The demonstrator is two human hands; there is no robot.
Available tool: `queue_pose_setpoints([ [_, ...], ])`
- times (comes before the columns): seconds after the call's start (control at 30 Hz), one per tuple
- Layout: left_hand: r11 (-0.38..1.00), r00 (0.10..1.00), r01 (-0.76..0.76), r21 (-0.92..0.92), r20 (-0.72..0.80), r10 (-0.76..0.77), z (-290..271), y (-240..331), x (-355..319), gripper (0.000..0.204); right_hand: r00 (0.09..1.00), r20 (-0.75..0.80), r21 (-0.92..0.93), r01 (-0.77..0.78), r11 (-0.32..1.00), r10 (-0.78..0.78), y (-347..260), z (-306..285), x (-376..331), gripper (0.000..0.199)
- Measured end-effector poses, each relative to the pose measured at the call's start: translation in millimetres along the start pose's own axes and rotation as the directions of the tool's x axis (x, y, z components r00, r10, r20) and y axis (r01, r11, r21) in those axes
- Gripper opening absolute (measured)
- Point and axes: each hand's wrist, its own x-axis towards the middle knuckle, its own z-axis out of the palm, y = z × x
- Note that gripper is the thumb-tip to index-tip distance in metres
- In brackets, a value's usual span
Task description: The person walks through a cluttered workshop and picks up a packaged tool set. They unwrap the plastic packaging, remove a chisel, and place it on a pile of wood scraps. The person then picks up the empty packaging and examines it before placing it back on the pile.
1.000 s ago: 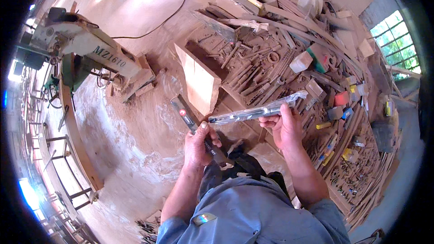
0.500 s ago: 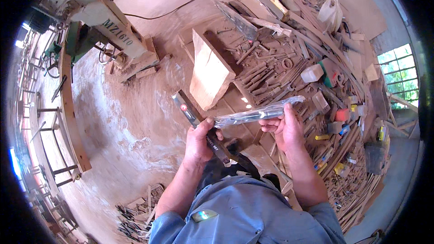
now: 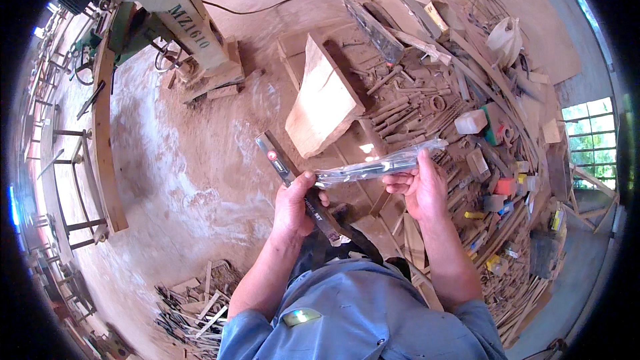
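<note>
Biggest thing here is the sprawl of hand tools and wood strips (image 3: 400, 113) off to the right, then a white-and-green woodworking machine (image 3: 193, 27) at upper left. Pale wooden board (image 3: 320, 103) sits tilted between them. Left hand (image 3: 293, 207) is curled snugly around a long, narrow black box (image 3: 277, 160) slanting over the lap. Right hand (image 3: 427, 190) is pinching the far end of a plastic-wrapped slim tool (image 3: 363, 170), thumb against fingers; its near end touches the left thumb.
</note>
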Motion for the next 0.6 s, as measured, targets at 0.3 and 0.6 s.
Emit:
queue_pose_setpoints([
  [0.3,1.0,1.0,-0.016,-0.026,0.006,0.016,-14,-2,-4,0.023,0.998,0.012,0.022,-0.066,0.998,0.065,12,2,7,0.052],
  [0.6,0.967,0.989,-0.145,-0.209,-0.014,0.145,-26,-12,-5,0.037,0.995,0.0,0.157,-0.1,0.982,0.101,25,1,7,0.051],
])
